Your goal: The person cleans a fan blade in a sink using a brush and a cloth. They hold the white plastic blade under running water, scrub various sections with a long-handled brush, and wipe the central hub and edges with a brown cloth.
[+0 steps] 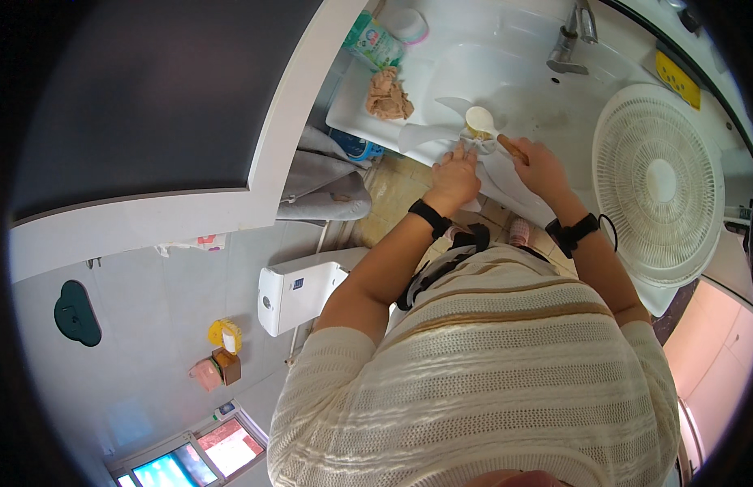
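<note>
A fan's blade wheel (418,136), with pale, partly see-through blades, lies tilted over the front rim of a white washbasin (516,109). My left hand (454,176) grips it close to the hub, its fingertips on the hub's near side. In my right hand (541,167) is the wooden handle of a brush (481,120). The brush has a round white head, and its yellowish bristles point down against the hub. Part of the blade wheel is hidden behind my hands.
A round white fan grille (660,182) leans on the basin's right side. The metal faucet (568,49) stands at the back. On the left ledge are a crumpled brown cloth (388,96), a green packet (373,41) and a round white tub (408,25). Grey cloth (325,182) hangs beside the basin.
</note>
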Motion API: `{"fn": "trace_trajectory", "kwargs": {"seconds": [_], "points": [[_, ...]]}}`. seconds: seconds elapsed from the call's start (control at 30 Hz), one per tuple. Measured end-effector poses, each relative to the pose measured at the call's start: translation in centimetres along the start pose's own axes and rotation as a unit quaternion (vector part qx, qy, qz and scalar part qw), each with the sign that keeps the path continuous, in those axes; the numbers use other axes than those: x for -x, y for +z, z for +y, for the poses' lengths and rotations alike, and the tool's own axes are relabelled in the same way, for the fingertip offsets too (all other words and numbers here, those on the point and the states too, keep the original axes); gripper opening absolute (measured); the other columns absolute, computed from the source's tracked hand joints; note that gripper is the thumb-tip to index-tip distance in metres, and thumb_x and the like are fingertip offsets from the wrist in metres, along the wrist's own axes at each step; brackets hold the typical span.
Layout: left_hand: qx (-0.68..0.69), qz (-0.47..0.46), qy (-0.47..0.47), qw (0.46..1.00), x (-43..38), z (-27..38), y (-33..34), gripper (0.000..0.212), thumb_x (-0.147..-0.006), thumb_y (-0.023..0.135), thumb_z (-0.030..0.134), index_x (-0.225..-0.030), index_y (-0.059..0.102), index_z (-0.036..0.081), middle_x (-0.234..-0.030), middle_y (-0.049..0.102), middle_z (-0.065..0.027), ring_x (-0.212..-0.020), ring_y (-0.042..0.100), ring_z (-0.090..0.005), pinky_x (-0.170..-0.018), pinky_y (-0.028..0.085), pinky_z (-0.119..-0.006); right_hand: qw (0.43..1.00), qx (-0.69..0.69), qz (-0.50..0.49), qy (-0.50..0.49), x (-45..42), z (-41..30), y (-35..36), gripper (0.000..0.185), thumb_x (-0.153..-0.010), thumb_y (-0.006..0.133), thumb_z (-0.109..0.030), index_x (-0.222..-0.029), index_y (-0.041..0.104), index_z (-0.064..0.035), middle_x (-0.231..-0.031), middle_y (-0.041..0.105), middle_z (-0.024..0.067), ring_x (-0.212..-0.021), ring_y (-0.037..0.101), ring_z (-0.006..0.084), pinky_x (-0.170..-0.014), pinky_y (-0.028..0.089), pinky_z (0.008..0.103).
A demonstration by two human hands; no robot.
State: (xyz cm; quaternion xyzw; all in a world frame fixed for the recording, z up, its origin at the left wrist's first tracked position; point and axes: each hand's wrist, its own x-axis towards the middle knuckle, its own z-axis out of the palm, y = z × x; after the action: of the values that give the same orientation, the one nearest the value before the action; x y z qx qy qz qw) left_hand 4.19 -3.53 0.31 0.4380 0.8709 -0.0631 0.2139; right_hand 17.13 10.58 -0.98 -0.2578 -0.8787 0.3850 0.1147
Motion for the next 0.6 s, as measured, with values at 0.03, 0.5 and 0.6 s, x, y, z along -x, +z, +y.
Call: {"fn": "trace_trajectory", "kwargs": {"seconds": [0.03,0.5,0.6], "points": [[0.018,-0.002,0.01,1.0,0.0,-0.1,-0.3,0.065,-0.076,0.057,0.026,-0.136,0.036,0.012,-0.144,0.028,-0.0155,-0.123,0.04,-0.0365,-0.099,0.037,-0.045,0.999,0.039,0.028,-0.004,-0.1,-0.6,-0.8,0.03,-0.081,0.054,-0.017,-0.111,0.054,-0.0137,-0.087,0.059,0.0146,-0.071,0.058,0.0359,-0.065,0.048,0.0435],[0.043,0.008,0.03,0.999,-0.4,0.2,-0.9,0.06,-0.074,0.058,0.024,-0.131,0.044,0.014,-0.141,0.035,-0.0144,-0.118,0.046,-0.0375,-0.092,0.043,-0.049,0.99,0.13,-0.046,0.013,-0.1,1.3,0.7,0.034,-0.083,0.053,-0.017,-0.116,0.051,-0.0158,-0.097,0.055,0.0142,-0.081,0.059,0.0343,-0.068,0.049,0.0426],[0.065,0.0,0.011,0.998,-0.8,0.0,-0.6,0.058,-0.071,0.06,0.021,-0.127,0.048,0.012,-0.142,0.034,-0.0121,-0.119,0.044,-0.0354,-0.089,0.041,-0.055,0.988,0.151,-0.015,0.015,1.1,0.7,1.6,0.036,-0.084,0.053,-0.017,-0.12,0.048,-0.0173,-0.097,0.053,0.0147,-0.078,0.06,0.0351,-0.065,0.05,0.0436]]}}
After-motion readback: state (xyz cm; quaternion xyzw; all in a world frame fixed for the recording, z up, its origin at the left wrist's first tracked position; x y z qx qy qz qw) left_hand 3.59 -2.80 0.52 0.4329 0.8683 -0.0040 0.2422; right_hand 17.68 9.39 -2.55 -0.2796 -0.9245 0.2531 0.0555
